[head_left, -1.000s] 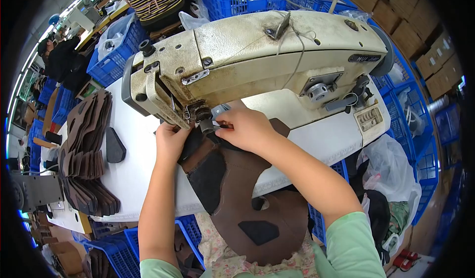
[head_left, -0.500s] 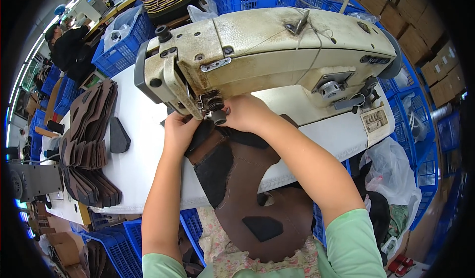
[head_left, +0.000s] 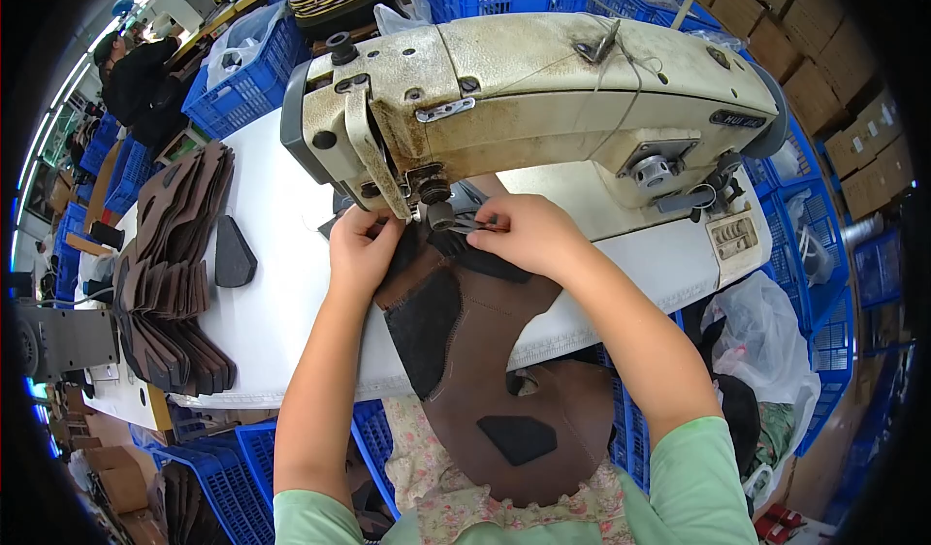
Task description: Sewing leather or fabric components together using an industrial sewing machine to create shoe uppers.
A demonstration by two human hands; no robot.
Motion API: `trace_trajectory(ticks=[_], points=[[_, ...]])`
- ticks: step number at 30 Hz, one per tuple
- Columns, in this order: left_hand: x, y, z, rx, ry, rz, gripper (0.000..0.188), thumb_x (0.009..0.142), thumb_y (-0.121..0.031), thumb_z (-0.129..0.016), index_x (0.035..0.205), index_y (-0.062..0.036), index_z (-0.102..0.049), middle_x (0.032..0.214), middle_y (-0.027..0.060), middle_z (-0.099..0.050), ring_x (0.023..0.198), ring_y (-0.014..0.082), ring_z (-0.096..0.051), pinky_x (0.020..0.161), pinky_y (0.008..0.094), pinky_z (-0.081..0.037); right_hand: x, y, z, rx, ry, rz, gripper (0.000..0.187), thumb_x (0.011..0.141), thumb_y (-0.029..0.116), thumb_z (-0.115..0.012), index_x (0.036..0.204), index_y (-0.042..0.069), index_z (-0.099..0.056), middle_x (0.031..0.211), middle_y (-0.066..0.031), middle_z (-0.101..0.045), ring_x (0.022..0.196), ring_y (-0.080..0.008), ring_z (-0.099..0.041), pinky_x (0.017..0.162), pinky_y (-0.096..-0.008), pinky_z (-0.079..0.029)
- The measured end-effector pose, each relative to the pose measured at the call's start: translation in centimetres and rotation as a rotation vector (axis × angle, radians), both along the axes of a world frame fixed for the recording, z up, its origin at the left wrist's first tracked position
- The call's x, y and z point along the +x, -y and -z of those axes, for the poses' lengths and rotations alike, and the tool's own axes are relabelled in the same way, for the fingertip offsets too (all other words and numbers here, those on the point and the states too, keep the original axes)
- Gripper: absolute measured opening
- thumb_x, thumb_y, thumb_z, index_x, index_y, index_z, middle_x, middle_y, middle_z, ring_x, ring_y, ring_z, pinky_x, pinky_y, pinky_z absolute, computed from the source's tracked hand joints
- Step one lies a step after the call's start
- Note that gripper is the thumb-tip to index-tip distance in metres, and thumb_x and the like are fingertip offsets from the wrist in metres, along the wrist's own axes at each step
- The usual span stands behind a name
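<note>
A brown leather-like piece with black patches lies under the sewing machine and drapes over the table's front edge onto my lap. It looks like a cut shoe part, with stitch lines along its patches. My left hand is closed, pinching the work just left of the presser foot. To the right of the needle area, my right hand is closed in a pinch at the dark material; what sits between its fingertips is too small to make out. The machine head partly hides the needle and the far end of the work.
A stack of brown cut pieces lies on the white table at left, beside a loose black patch. Blue crates stand around the table. A plastic bag hangs at right. Other people sit at the far left and top.
My right hand has come out from behind the needle area toward the right and nearer me. My left hand stays close to the presser foot. The view has shifted slightly.
</note>
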State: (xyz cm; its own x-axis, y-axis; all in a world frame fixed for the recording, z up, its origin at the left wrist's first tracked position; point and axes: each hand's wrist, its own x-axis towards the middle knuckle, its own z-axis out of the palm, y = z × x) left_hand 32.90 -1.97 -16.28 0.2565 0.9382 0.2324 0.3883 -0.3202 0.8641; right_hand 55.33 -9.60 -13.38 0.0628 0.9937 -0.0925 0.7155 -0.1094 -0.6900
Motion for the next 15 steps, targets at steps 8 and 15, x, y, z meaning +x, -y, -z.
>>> trace_trajectory(ticks=[8,15], points=[[-1.3,-0.2,-0.5,0.642,-0.314,0.223,0.013,0.077,-0.008,-0.069,0.090,-0.0052,-0.071,0.092,0.0088,-0.067,0.080,0.0278,-0.064,0.067,0.0357,-0.052,1.4,2.1,1.0,-0.039,-0.223,0.033,0.040,0.078,0.039,-0.076,0.101,0.007,-0.071,0.082,-0.0106,-0.069,0.077,-0.0226,-0.066,0.070,-0.0343,-0.052],[-1.9,-1.3,-1.0,1.087,-0.518,0.422,0.026,0.072,-0.008,-0.068,0.098,-0.0023,-0.066,0.100,0.0062,-0.066,0.082,0.0232,-0.065,0.065,0.0351,-0.053,1.4,2.4,1.7,0.026,-0.262,0.015,0.036,0.081,0.029,-0.077,0.103,0.003,-0.068,0.071,-0.0019,-0.061,0.066,-0.0117,-0.055,0.061,-0.0278,-0.046]])
